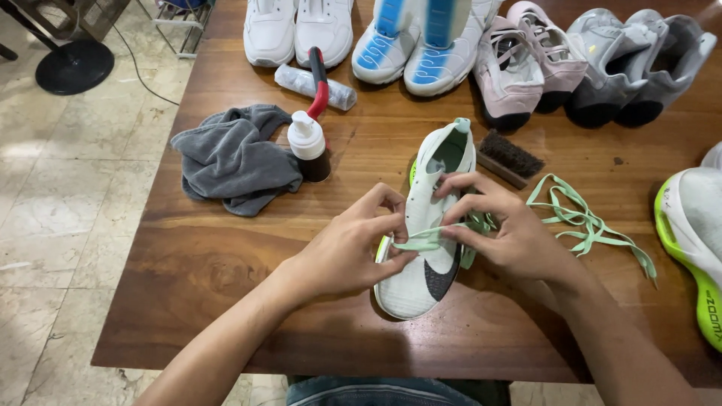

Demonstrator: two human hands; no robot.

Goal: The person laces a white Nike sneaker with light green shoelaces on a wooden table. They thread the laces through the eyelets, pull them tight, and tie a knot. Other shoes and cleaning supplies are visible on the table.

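On the wooden table (226, 256) above marble floor (60, 195), both hands' grips pinch a green lace (421, 242) over a white shoe (432, 225).

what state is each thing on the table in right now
pale green and white running shoe: lying on the table, lace partly threaded
mint green lace: pinched between both hands
left hand: gripping the lace
right hand: gripping the lace at the eyelets
loose mint green lace: lying free beside the shoe
grey cloth: crumpled
dark bottle with white pump cap: upright
brown bristle brush: resting unused
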